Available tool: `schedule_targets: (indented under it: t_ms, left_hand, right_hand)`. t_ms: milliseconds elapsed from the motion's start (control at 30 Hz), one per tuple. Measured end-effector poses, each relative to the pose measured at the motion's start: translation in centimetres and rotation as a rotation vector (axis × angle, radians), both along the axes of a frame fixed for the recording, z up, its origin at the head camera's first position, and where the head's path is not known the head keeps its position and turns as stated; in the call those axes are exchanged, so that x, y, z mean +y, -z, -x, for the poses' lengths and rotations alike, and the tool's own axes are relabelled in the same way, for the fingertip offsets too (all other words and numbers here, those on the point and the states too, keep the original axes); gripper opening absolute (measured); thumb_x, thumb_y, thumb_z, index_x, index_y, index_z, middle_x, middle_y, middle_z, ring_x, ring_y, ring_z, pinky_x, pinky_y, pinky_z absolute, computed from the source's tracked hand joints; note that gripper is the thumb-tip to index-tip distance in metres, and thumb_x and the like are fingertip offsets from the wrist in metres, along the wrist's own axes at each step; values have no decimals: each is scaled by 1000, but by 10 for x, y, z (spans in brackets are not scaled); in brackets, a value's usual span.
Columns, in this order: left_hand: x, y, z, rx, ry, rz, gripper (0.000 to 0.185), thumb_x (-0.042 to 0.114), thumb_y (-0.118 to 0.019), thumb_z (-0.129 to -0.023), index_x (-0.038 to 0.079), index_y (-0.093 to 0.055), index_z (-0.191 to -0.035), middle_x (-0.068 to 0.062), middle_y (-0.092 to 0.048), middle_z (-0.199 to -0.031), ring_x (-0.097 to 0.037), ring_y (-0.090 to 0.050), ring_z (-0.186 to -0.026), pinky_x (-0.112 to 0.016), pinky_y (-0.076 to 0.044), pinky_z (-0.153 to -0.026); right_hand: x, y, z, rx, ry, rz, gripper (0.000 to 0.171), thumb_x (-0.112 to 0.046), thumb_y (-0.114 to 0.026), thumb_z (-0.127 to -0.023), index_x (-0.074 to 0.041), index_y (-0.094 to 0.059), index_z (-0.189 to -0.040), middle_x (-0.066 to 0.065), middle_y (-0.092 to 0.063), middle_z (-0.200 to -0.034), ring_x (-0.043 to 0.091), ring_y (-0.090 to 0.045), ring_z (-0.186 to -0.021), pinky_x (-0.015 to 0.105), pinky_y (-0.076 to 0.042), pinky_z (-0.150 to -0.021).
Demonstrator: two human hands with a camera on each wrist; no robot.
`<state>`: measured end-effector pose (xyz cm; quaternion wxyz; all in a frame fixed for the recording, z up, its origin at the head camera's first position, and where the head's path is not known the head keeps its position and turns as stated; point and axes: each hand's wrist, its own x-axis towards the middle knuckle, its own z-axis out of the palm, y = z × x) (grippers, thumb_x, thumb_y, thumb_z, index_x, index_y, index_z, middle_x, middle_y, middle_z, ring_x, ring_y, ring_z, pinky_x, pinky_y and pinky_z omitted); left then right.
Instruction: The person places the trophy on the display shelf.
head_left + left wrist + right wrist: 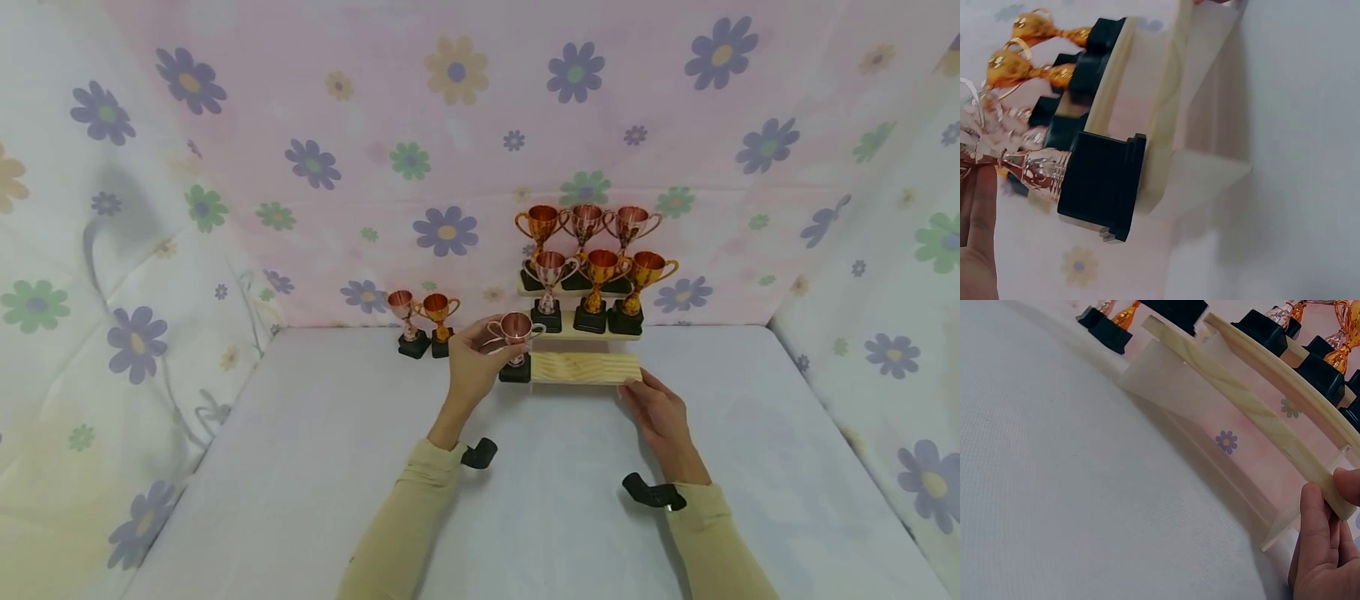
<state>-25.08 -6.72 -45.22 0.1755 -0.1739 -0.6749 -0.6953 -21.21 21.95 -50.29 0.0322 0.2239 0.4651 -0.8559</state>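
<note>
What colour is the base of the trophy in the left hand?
Black, clearest in the left wrist view: the base is a black block.

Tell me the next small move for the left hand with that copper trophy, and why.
Probably lower the trophy so its black base sits flat on the left end of the bottom wooden step, then let go. The left hand grips it right at that end, the two upper steps each carry three trophies, the bottom step lies bare, and the right hand steadies the step's right end.

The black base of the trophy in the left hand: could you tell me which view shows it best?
The left wrist view: the black base fills the middle, at the lowest step's end. The head view shows it small; the right wrist view shows only its underside.
</note>
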Motion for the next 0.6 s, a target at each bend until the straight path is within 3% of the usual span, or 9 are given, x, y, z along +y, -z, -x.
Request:
schedule_targets:
  t_ms: [300, 600]
  left_hand:
    - [38, 6, 13, 21, -22, -45, 40, 1, -87, -78, -2, -72, -115, -19, -72, -102, -14, -70, -89, -37, -64, -82]
    - [72, 6, 13, 21, 9, -68, 42, 1, -87, -78, -4, -71, -116, -23, -71, -106, -24, -72, -90, -42, -64, -81]
  right_hand:
    - [0, 1, -1, -9, 2, -26, 66, -1, -58, -101, -3, -28, -159, 0, -53, -127, 3, -66, -99, 18, -54, -97]
    - [0, 4, 0, 12, 5, -6, 66, 1, -58, -101, -2, -28, -159, -1, -55, -121, 3, -66, -99, 18, -54, -96]
